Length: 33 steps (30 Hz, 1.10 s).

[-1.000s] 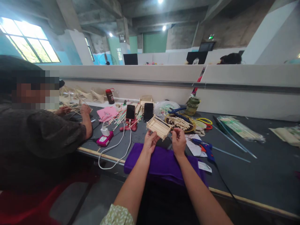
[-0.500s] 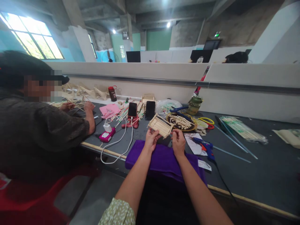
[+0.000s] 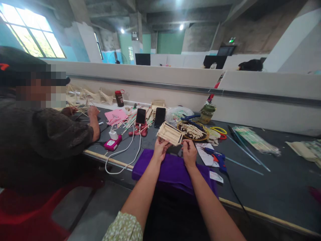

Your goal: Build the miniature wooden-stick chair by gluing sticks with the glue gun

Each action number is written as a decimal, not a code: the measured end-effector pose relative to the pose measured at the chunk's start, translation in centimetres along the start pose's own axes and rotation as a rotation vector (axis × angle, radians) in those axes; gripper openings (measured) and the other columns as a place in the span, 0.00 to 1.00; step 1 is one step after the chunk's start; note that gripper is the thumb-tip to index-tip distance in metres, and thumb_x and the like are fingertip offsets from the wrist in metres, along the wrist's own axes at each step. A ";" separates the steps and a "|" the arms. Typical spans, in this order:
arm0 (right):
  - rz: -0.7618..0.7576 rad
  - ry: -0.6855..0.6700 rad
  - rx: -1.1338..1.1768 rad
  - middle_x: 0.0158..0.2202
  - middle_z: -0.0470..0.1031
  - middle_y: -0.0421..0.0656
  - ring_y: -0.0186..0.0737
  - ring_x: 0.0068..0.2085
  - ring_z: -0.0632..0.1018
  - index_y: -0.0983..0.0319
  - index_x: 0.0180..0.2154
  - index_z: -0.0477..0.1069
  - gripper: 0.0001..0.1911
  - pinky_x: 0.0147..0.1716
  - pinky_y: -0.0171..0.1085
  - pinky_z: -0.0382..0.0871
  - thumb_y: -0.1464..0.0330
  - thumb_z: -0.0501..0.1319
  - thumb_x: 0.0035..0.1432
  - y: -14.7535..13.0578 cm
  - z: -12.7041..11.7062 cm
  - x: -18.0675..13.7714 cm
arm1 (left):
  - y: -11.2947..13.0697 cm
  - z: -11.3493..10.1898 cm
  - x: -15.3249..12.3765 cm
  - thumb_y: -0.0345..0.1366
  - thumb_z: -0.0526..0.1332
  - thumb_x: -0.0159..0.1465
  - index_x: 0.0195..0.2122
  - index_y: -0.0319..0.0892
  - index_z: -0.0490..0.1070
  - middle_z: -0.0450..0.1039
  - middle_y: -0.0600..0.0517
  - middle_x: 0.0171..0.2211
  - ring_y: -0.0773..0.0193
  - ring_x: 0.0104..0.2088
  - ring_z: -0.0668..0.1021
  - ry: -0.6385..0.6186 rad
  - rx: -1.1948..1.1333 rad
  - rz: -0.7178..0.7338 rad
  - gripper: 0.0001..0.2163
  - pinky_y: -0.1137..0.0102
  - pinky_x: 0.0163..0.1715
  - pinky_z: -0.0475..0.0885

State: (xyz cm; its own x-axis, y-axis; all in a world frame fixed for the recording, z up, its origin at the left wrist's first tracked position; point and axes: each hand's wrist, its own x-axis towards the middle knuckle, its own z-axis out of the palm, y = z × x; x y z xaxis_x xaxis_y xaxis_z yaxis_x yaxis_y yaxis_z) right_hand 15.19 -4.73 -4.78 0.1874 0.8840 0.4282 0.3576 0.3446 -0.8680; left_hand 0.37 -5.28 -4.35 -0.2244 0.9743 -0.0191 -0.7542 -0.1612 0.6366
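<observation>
A small open box built of pale wooden sticks (image 3: pixel 170 133) is held up at a tilt above a folded purple cloth (image 3: pixel 173 172). My left hand (image 3: pixel 160 149) is closed on its lower left edge, thumb along the near side. At the box's right end, my right hand (image 3: pixel 189 152) has thumb and fingers pinched together, with the tips at the corner. Whatever is between those fingertips is too small to make out. Just beyond lies a round basket (image 3: pixel 207 135) with short cut sticks (image 3: pixel 192 130).
A blue glue gun (image 3: pixel 220 160) rests on paper at the right, near packed sticks (image 3: pixel 255 139). Two phones (image 3: pixel 140 116), a white cable (image 3: pixel 139 147) and a lidded bottle (image 3: pixel 119 98) are left of centre. A jar (image 3: pixel 207 113) stands behind. At left, a co-worker (image 3: pixel 45 134) handles thin sticks.
The box has tipped slightly, and its right end now sits closer to my right fingertips. Both hands stay in nearly the same place. The whole view has shifted a little.
</observation>
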 end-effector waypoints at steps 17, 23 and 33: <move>-0.044 -0.029 -0.032 0.34 0.78 0.44 0.42 0.32 0.77 0.60 0.39 0.72 0.14 0.33 0.38 0.67 0.58 0.53 0.64 0.7 0.0 0.0 | -0.4 -0.8 0.6 0.24 0.72 0.43 0.41 0.43 0.68 0.77 0.57 0.29 0.65 0.33 0.80 -0.003 -0.041 -0.041 0.24 0.56 0.48 0.76; -0.050 -0.026 -0.036 0.34 0.78 0.44 0.42 0.32 0.77 0.59 0.39 0.72 0.14 0.34 0.38 0.67 0.59 0.53 0.64 0.7 0.1 0.0 | -0.5 -1.0 0.7 0.23 0.70 0.43 0.41 0.43 0.68 0.76 0.57 0.29 0.66 0.32 0.79 0.011 -0.024 -0.043 0.23 0.58 0.47 0.76; -0.067 -0.033 -0.036 0.34 0.78 0.44 0.43 0.34 0.77 0.59 0.38 0.72 0.13 0.35 0.38 0.68 0.59 0.53 0.64 0.7 0.0 -0.1 | -0.9 -1.3 1.0 0.23 0.70 0.42 0.37 0.43 0.68 0.74 0.59 0.26 0.68 0.30 0.78 0.042 -0.023 -0.046 0.21 0.61 0.44 0.76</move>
State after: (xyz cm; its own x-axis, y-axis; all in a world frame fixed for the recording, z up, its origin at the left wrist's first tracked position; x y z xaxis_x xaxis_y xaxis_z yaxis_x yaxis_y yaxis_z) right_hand 15.40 -4.52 -5.44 0.1317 0.8696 0.4758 0.4012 0.3921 -0.8278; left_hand -0.03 -4.38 -5.93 -0.2143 0.9735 -0.0804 -0.7780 -0.1203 0.6166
